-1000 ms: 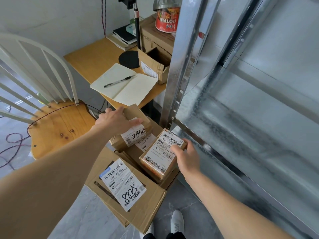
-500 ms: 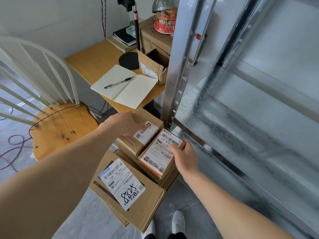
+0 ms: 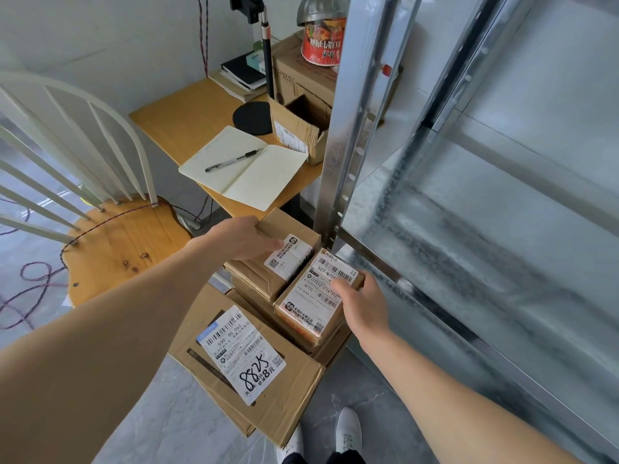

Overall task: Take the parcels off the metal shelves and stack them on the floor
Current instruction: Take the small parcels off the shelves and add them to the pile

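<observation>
Several cardboard parcels are stacked on the floor beside the metal shelves (image 3: 469,249). My left hand (image 3: 241,241) grips the far edge of a brown parcel (image 3: 268,272) with a small white label, which lies on top of the stack. Right beside it lies a smaller parcel (image 3: 315,303) with a barcode label, and my right hand (image 3: 361,303) holds its right edge, thumb on the label. A large flat box (image 3: 254,356) marked 8825 lies in front, nearer to me. The shelf boards in view carry no parcels.
A wooden desk (image 3: 187,108) behind the stack holds an open notebook with a pen (image 3: 244,167), an opened carton (image 3: 301,128) and books. A wooden chair (image 3: 117,242) stands to the left with cables over it. My shoes (image 3: 348,433) are close to the large box.
My left hand has turned and lowered its parcel onto the stack, next to the smaller parcel. The label marked by hand no longer shows. My right hand stays on the smaller parcel.
</observation>
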Demonstrator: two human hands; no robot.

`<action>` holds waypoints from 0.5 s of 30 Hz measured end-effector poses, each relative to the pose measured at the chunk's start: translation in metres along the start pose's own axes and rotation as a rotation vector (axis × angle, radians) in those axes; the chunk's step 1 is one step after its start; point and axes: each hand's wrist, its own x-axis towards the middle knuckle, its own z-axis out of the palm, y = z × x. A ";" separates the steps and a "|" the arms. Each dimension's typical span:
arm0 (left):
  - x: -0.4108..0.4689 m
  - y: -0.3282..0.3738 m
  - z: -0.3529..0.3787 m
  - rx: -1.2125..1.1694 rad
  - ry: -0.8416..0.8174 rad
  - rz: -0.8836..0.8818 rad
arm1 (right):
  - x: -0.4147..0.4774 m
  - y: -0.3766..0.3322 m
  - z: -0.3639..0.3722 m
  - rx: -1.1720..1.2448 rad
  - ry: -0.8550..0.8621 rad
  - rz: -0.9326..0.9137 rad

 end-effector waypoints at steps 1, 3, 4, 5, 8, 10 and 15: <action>0.000 0.000 0.000 -0.015 0.004 0.010 | -0.001 0.000 0.000 0.001 -0.003 -0.001; -0.003 0.000 -0.001 -0.052 -0.001 0.026 | -0.002 -0.002 0.000 0.005 0.002 0.003; -0.004 0.001 -0.002 -0.069 -0.007 0.030 | -0.002 -0.002 0.000 0.005 0.009 0.008; -0.005 0.000 -0.002 -0.081 -0.016 0.033 | -0.003 -0.002 0.000 0.006 0.018 0.010; -0.005 -0.001 -0.002 -0.104 -0.034 0.050 | -0.004 -0.003 0.001 -0.006 0.039 0.013; -0.005 -0.002 -0.003 -0.108 -0.039 0.064 | -0.004 -0.001 0.003 -0.006 0.052 0.014; -0.006 -0.001 -0.006 -0.129 -0.072 0.044 | -0.004 0.005 0.006 -0.005 0.079 0.019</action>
